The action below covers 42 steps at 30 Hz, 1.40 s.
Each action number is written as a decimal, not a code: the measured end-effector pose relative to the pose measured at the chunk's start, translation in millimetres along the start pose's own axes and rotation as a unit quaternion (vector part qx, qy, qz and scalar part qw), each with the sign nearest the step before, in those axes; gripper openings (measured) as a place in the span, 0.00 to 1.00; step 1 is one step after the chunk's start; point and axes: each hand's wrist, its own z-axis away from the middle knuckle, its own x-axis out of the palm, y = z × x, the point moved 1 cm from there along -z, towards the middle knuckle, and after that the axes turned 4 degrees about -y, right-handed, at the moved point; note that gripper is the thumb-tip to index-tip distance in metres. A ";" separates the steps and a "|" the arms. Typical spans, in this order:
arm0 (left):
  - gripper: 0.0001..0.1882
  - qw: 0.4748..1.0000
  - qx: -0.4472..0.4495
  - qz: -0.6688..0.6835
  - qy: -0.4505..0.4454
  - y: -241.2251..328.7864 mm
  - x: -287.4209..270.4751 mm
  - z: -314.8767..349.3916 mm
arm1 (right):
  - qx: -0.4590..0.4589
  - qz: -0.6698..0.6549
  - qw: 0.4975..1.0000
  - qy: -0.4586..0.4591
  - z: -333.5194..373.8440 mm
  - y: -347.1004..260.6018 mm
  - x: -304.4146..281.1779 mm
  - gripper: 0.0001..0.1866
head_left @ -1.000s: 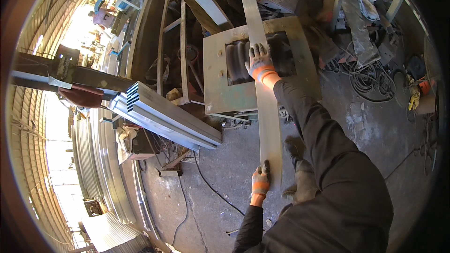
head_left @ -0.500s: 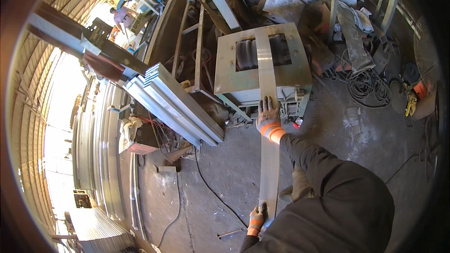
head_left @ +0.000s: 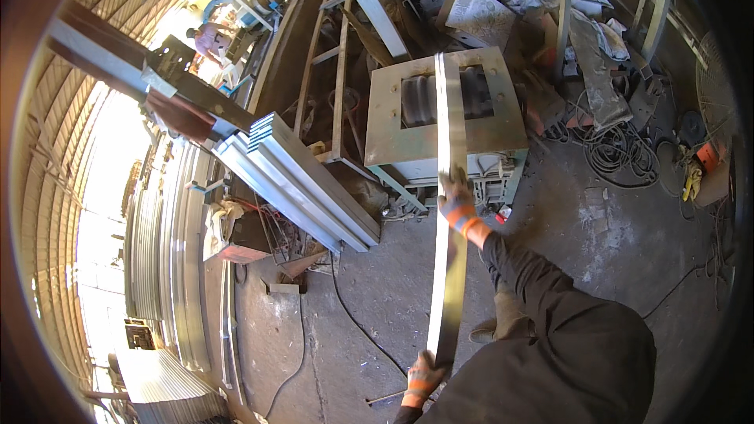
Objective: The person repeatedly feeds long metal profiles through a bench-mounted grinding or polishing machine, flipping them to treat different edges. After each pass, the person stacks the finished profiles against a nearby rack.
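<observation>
Clasping metal bar (head_left: pixel 449 275), lengthwise toward machine (head_left: pixel 404 141), w/ R hand (head_left: pixel 455 201) nearer it; pinching opp. end w/ L hand (head_left: pixel 424 375).

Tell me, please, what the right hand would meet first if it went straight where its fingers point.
Beyond the metal bar it touches, the right hand would probably meet the near edge of the grey-green machine, though depth is unclear.
</observation>
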 end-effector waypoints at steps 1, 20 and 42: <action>0.38 0.996 0.029 -0.038 0.078 35.2 -17.5 -27.0 | 0.049 0.001 0.999 0.002 -41.8 8.9 6.7 0.45; 0.29 0.978 0.117 -0.017 0.172 266.9 -103.7 -325.2 | 0.058 0.177 0.982 0.041 -398.7 97.6 27.2 0.42; 0.37 0.974 0.015 0.225 0.000 -109.8 36.6 95.2 | -0.037 -0.137 0.988 0.059 172.8 -53.1 19.0 0.50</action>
